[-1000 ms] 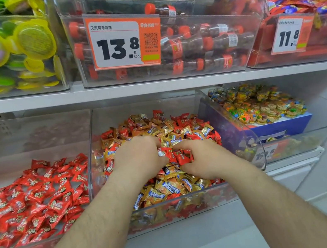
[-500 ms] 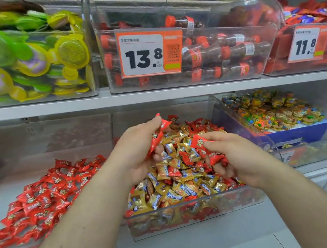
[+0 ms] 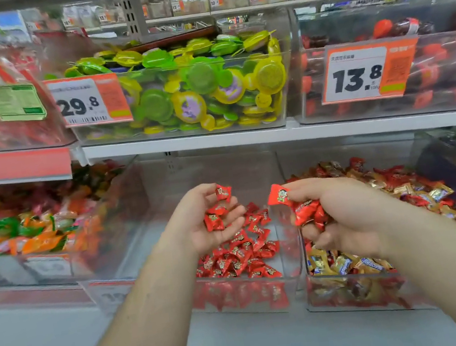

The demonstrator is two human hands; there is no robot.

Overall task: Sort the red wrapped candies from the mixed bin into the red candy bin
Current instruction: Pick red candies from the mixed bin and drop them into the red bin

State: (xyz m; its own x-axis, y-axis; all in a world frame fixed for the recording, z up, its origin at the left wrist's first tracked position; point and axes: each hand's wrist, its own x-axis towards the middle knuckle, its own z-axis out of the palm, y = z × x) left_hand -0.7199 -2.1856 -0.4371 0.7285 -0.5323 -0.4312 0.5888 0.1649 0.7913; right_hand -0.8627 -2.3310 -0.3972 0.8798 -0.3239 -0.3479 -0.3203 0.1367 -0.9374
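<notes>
My left hand (image 3: 202, 223) hovers palm-up over the clear red candy bin (image 3: 243, 301), with three red wrapped candies (image 3: 215, 217) lying on its loosely spread fingers. My right hand (image 3: 346, 213) is just right of the wall between the bins, above the mixed bin (image 3: 358, 296) of red and gold candies. Its fingers curl round a bunch of red wrapped candies (image 3: 306, 209), and one candy (image 3: 279, 195) sticks out towards the red bin. A pile of red candies (image 3: 244, 255) lies in the red bin below my left hand.
A bin of orange and green sweets (image 3: 27, 235) stands to the left. On the shelf above are a bin of green and yellow round sweets (image 3: 200, 92) and a bin of cola-bottle sweets (image 3: 415, 69), each with an orange price tag. The white shelf edge (image 3: 215, 140) runs overhead.
Both hands have lifted out of the mixed bin and moved left with red candies. My left hand is now over the red bin with its fingers spread. The camera has swung left.
</notes>
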